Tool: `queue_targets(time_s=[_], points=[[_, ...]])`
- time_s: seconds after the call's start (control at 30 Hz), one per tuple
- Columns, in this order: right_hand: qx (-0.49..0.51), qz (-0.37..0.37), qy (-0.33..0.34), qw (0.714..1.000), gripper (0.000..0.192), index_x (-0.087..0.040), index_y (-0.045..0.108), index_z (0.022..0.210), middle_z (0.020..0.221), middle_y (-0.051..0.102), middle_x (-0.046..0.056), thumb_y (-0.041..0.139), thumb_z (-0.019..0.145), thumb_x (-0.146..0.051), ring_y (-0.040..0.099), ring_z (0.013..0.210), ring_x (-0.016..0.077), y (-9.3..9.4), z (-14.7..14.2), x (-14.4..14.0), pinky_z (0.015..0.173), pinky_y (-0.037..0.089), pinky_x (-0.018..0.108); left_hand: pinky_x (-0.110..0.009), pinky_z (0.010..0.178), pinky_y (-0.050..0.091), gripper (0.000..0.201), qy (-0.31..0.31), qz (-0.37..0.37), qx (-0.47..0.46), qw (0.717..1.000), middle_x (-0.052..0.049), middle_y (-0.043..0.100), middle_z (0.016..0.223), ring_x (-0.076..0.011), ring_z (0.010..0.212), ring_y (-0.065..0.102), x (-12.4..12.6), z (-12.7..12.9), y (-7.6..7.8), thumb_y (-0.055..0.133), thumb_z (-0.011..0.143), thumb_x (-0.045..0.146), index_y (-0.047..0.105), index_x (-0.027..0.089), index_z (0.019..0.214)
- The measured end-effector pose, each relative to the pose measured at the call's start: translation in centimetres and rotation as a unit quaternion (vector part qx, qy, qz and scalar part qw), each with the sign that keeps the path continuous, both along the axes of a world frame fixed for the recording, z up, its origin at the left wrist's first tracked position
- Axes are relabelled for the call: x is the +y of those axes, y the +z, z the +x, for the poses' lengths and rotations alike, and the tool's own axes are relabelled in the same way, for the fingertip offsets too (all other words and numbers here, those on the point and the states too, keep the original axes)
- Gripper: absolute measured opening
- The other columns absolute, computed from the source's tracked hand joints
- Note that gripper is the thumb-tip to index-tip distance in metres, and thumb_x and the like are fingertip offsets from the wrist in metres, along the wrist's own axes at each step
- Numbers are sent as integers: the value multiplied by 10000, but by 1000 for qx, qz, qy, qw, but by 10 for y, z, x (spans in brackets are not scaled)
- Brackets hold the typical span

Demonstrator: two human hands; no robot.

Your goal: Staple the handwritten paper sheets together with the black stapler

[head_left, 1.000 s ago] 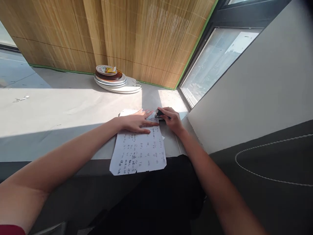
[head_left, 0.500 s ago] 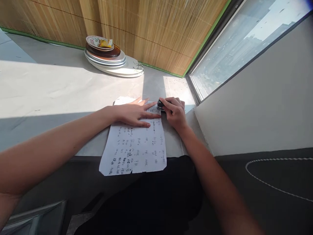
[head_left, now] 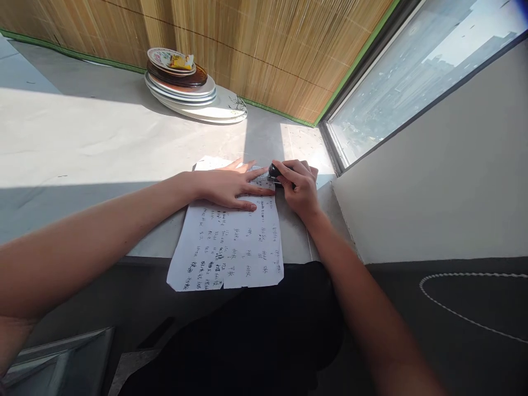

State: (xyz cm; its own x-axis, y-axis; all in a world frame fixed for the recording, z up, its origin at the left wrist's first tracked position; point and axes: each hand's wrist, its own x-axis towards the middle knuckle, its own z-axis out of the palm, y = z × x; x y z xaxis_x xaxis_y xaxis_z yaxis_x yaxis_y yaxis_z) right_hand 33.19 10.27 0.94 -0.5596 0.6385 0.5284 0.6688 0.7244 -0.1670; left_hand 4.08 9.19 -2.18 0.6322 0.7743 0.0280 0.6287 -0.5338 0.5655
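Sheets of white paper [head_left: 231,253] covered with handwriting lie on the grey ledge, their near end sticking out past its front edge. My left hand [head_left: 231,187] rests flat on the upper part of the paper, fingers spread. At the paper's right edge, my right hand [head_left: 299,184] is closed around a small black stapler [head_left: 274,171]. The stapler's front end meets the paper's edge close to my left fingertips. Most of its body is hidden by my right fingers, so whether its jaws are pressed together cannot be seen.
A stack of plates [head_left: 181,91] with a yellow wrapper [head_left: 181,61] on top stands at the back of the ledge [head_left: 82,143]. Behind it hangs a bamboo blind [head_left: 247,49]. A window [head_left: 396,82] and white wall [head_left: 437,176] close off the right. A cord [head_left: 457,313] hangs lower right.
The view has shifted slightly, so the plates sit a little higher in the picture. Both hands, the paper and the stapler keep nearly the same places relative to each other.
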Motion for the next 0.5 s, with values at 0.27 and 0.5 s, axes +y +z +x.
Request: queue_targets(time_s=[0.27, 0.5], points=[[-33, -10, -11, 999, 580, -483, 588, 1628, 1309, 710, 56, 570, 1087, -273, 609, 1205, 332, 1, -1, -1, 1060, 403, 546, -501, 1295, 393, 742, -16, -2, -7, 1000, 21, 395, 1802, -481, 1637, 328, -1, 1, 4, 858, 824, 628, 718, 422, 1523], [1, -3, -4, 1000, 580, -487, 586, 1630, 1267, 720, 54, 499, 1111, -243, 610, 1184, 319, 0, -2, -1, 1054, 410, 541, -533, 1293, 386, 745, 21, 8, -1, 1000, -9, 408, 1792, -499, 1619, 339, 2, 1, -1, 838, 851, 599, 695, 398, 1554]])
